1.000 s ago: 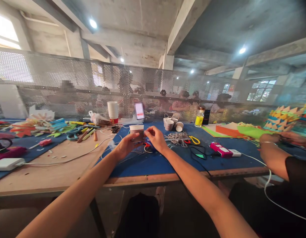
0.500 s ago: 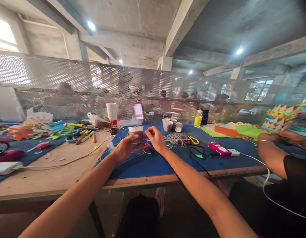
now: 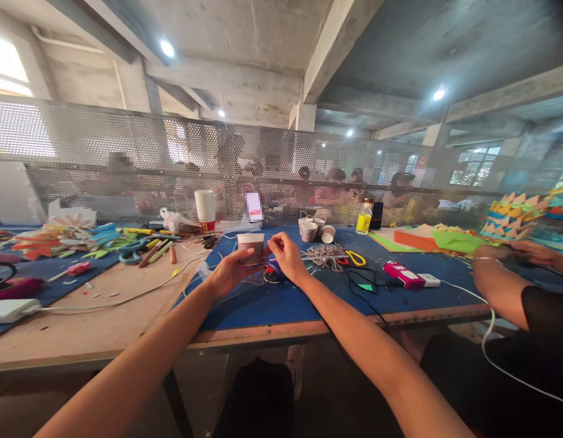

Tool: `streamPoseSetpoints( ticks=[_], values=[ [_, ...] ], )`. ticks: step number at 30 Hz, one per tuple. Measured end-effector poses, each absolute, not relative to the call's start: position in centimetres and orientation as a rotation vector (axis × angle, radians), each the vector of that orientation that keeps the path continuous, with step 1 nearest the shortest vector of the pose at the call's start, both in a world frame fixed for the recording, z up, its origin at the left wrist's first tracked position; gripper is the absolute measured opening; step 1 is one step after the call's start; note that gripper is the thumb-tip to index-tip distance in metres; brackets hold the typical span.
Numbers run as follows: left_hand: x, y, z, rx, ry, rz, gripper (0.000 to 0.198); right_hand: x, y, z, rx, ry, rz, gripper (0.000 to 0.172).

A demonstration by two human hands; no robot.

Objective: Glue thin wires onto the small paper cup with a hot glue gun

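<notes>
My left hand point(image 3: 232, 268) is closed around a paper cup point(image 3: 251, 241) with a white rim and a brown, cord-like band below it. At the cup's right side, my right hand point(image 3: 283, 254) has its fingers pinched together; what they hold, if anything, is too small to make out. Under my hands a blue tool point(image 3: 272, 267) lies on the blue mat, partly hidden. Just right of my right hand is a tangled bundle of grey cord point(image 3: 324, 256), with yellow-handled scissors point(image 3: 355, 258) beside it. Several small cord-wrapped cups point(image 3: 308, 230) stand or lie behind.
A stack of paper cups point(image 3: 205, 208) and a propped phone point(image 3: 253, 207) stand near the perforated screen. A yellow bottle point(image 3: 364, 218) is farther right. A pink power bank point(image 3: 403, 275) trails cables. Another person's arm point(image 3: 498, 283) reaches in at right. Tools and paper scraps cover the left.
Little differs. Both hands stay at the cup in nearly the same pose, and the view has shifted very slightly.
</notes>
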State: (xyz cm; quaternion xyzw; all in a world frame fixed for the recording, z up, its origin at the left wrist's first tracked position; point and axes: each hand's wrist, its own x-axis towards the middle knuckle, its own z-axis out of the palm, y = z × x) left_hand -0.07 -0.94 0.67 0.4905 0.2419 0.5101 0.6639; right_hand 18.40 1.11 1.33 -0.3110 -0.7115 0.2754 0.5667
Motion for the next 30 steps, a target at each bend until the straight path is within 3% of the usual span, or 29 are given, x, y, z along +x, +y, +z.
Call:
streamPoseSetpoints(
  ticks=[30],
  values=[
    [-0.01, -1.04, 0.52, 1.095, 0.527, 1.143, 0.038, 18.51, 1.42, 1.18, -0.840, -1.697, 0.565, 0.014]
  ],
)
